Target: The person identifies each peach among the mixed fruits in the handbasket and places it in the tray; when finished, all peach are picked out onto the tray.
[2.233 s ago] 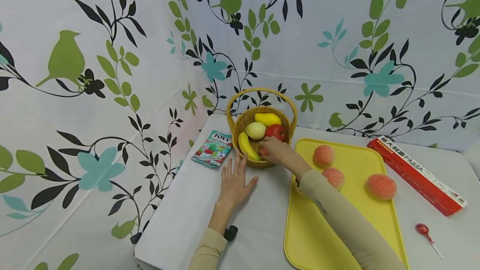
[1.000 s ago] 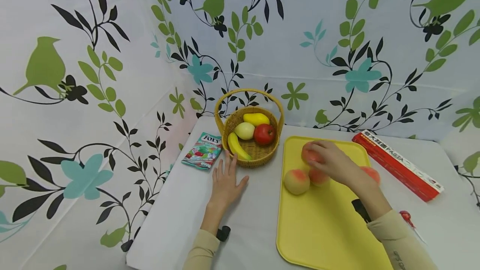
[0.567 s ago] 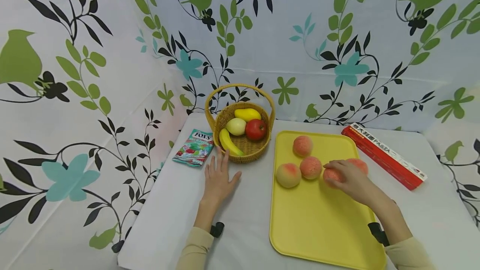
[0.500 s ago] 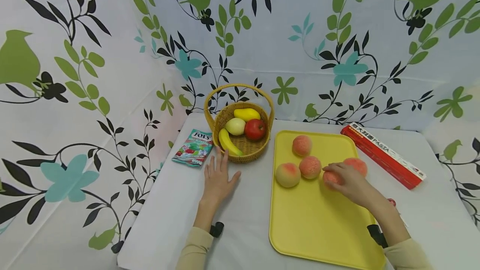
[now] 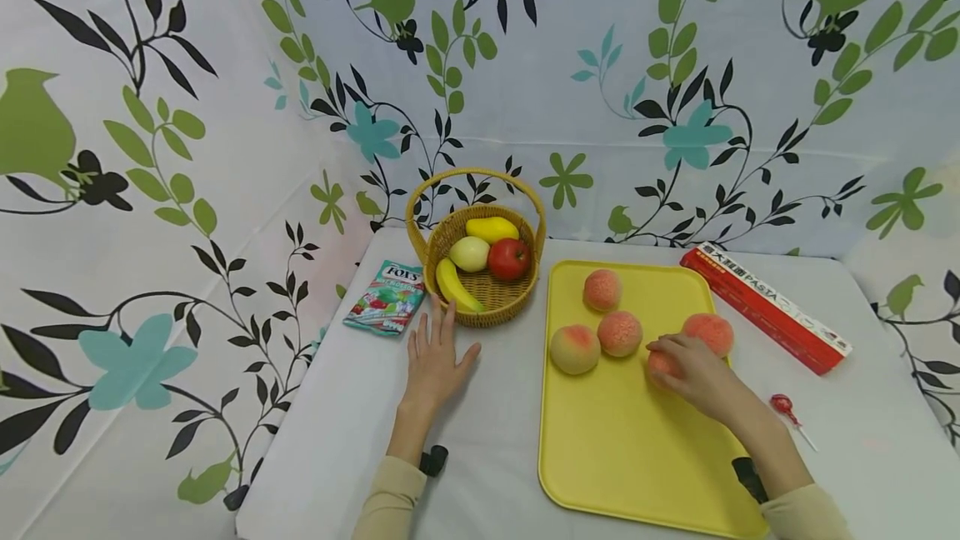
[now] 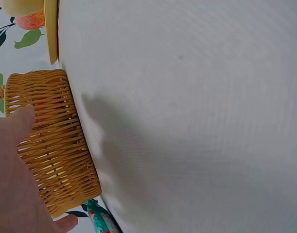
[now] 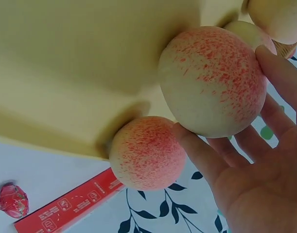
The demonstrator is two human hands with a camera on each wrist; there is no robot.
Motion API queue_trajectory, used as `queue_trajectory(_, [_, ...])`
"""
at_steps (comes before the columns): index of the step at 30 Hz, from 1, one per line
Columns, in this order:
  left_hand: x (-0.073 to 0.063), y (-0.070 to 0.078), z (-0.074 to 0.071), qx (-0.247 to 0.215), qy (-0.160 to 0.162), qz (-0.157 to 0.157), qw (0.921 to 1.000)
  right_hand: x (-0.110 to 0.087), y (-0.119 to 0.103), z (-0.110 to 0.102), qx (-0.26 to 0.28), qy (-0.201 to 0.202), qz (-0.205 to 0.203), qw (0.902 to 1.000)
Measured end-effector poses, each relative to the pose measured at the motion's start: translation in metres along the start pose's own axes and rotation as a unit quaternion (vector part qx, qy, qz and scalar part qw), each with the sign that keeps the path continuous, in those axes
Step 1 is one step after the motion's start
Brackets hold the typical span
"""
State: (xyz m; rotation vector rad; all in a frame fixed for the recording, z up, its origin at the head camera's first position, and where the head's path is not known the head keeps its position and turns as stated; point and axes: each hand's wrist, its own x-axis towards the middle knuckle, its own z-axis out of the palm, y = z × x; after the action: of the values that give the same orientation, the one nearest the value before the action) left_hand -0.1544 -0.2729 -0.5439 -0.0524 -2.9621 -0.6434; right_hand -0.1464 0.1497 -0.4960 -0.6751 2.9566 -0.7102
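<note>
My right hand (image 5: 693,373) holds a peach (image 7: 214,82) over the yellow tray (image 5: 637,457), fingers and thumb around its side. Another peach (image 5: 707,333) sits right beside that hand, near the tray's right rim. Further left on the tray are a pale peach (image 5: 575,349), a pinker peach (image 5: 619,333) and, behind them, one more peach (image 5: 602,290). My left hand (image 5: 433,365) rests on the white table with fingers spread, fingertips near the wicker basket (image 5: 495,315). Inside the basket are a banana (image 5: 457,286), a red apple (image 5: 509,259), a pale green fruit (image 5: 469,254) and a yellow fruit (image 5: 492,230).
A green FOX'S candy bag (image 5: 386,298) lies left of the basket. A long red pasta box (image 5: 765,307) lies angled beyond the tray's right side, with a red lollipop (image 5: 783,408) in front of it. Patterned cloth (image 5: 480,90) hangs behind and left of the table.
My right hand has come out of the basket with a peach and moved right to the middle of the tray. The left hand has stayed by the basket. The head view has shifted.
</note>
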Motion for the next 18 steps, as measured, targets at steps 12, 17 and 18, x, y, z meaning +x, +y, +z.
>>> queue_trajectory(12, [0.000, 0.000, 0.001, 0.003, -0.004, 0.000, 1.0000, -0.012, -0.004, -0.001, -0.006, 0.010, 0.032, 0.9994])
queue_trajectory(17, [0.000, 0.001, 0.001, 0.001, 0.006, 0.002, 1.0000, -0.017, -0.007, -0.005, -0.009, 0.026, 0.036, 0.9990])
queue_trajectory(18, [0.000, 0.002, 0.000, 0.001, 0.006, 0.001, 1.0000, -0.018, -0.007, -0.005, -0.008, 0.030, 0.037, 0.9988])
